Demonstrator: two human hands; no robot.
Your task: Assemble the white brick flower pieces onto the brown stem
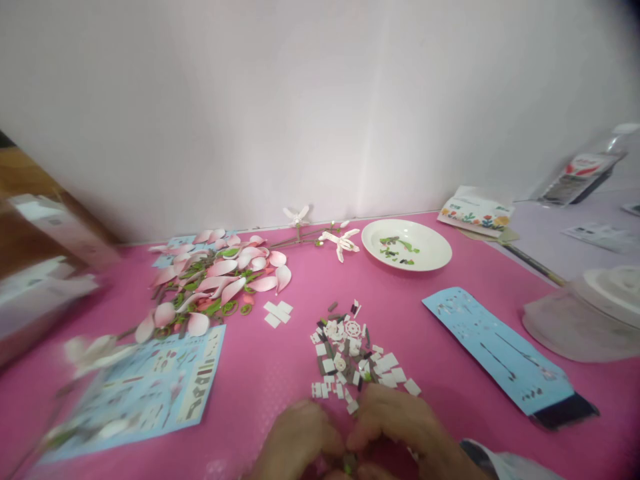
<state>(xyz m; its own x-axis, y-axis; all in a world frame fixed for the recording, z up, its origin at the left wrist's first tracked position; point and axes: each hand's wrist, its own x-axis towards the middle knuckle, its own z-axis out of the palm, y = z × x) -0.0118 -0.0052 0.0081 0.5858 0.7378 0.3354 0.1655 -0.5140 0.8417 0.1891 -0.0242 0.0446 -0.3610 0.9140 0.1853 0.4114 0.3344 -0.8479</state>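
My left hand (300,440) and my right hand (400,423) meet at the bottom edge, fingers closed together. Between their fingertips is a small grey-and-green building piece (349,461), mostly hidden and blurred. Just beyond the hands lies a loose pile of small bricks (353,353), mostly white, grey and black, with round white parts and flat tiles among them. Several white tiles (277,313) lie left of that pile. Farther left, a heap of pink petal pieces (225,270) is mixed with green and grey parts.
A white plate (435,252) with small green pieces stands near the wall. White flower assemblies (341,244) lie beside it. Blue instruction sheets are at left (150,387) and right (495,347). A lidded container (590,320), a tissue pack (475,212) and a bottle (583,173) are at right.
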